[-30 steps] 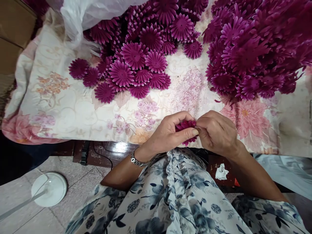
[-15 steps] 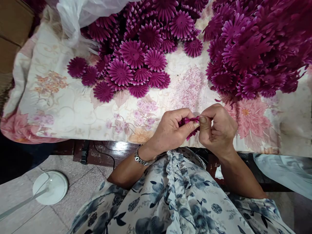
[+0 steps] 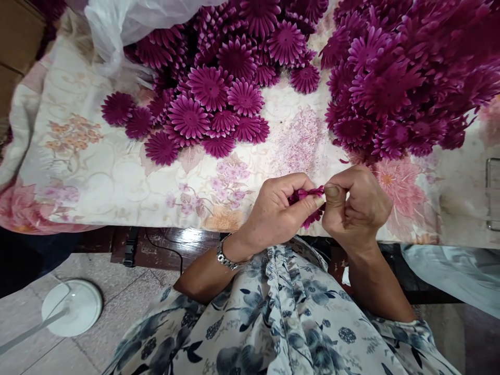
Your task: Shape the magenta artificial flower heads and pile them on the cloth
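Between thumb and fingers, my left hand (image 3: 282, 211) grips a magenta artificial flower (image 3: 312, 217), whose petals stick out below the thumb and above it. My right hand (image 3: 355, 208) is closed at the flower's right edge, its thumb and curled forefinger pinched together close to the left fingertips. Whatever the right fingers pinch is hidden behind the thumb. Beyond my hands lie a heap of flat magenta flower heads (image 3: 209, 87) at the left and a taller, denser heap (image 3: 390, 86) at the right.
The flower-print cloth (image 3: 125, 179) covers the table, with pinkish specks between the heaps. A clear plastic bag (image 3: 117, 31) lies at the back left. A metal wire frame (image 3: 489, 195) shows at the right edge. On the floor stands a round white base (image 3: 74, 310) with a pole.
My right hand has shifted slightly to the right, away from my left hand, which keeps its hold on the flower. The whole view has drifted a little.
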The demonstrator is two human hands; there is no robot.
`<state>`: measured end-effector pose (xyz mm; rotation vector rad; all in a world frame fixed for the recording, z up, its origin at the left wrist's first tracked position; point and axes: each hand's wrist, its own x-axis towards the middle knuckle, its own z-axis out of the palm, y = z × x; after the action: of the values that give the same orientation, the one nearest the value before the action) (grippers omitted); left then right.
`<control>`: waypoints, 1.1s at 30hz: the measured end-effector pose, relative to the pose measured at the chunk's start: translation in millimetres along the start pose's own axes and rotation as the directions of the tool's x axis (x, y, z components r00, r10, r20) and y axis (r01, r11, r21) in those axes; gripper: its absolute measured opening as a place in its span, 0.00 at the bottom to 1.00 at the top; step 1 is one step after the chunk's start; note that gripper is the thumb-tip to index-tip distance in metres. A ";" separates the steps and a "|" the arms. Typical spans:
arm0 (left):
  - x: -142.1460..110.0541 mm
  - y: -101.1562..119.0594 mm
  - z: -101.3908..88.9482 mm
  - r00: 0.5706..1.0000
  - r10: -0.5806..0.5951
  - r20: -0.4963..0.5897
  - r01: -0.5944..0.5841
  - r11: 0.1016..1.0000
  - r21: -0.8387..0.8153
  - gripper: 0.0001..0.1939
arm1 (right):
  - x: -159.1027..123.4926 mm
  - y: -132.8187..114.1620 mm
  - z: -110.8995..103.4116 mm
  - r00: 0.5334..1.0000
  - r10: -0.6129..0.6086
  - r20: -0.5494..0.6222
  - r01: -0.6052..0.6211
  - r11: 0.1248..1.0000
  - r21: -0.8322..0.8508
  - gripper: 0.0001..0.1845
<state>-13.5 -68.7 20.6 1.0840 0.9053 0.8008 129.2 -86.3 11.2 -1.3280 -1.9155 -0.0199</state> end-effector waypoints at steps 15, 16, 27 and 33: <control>2.0 -8.8 -1.1 0.995 0.077 0.061 -0.087 0.978 0.188 0.08 | -2.9 6.9 -6.9 0.975 0.047 0.218 -0.096 0.970 0.224 0.08; 2.5 -9.3 -2.1 0.995 0.068 0.078 -0.079 0.985 0.154 0.08 | -4.4 6.4 -6.4 0.972 0.058 0.226 -0.117 0.960 0.256 0.08; 5.4 -8.5 -7.4 0.991 0.008 0.131 -0.011 1.000 0.022 0.12 | -16.7 2.9 -7.2 0.929 0.191 0.316 -0.323 0.835 0.445 0.09; 5.9 -11.1 -7.7 0.990 0.001 0.138 0.005 0.999 -0.044 0.11 | -23.8 0.2 -6.6 0.875 0.307 0.375 -0.474 0.704 0.529 0.11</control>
<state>-16.8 -63.6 7.1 1.0853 0.7686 0.7319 136.6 -107.7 1.4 -1.2834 -1.5762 0.9655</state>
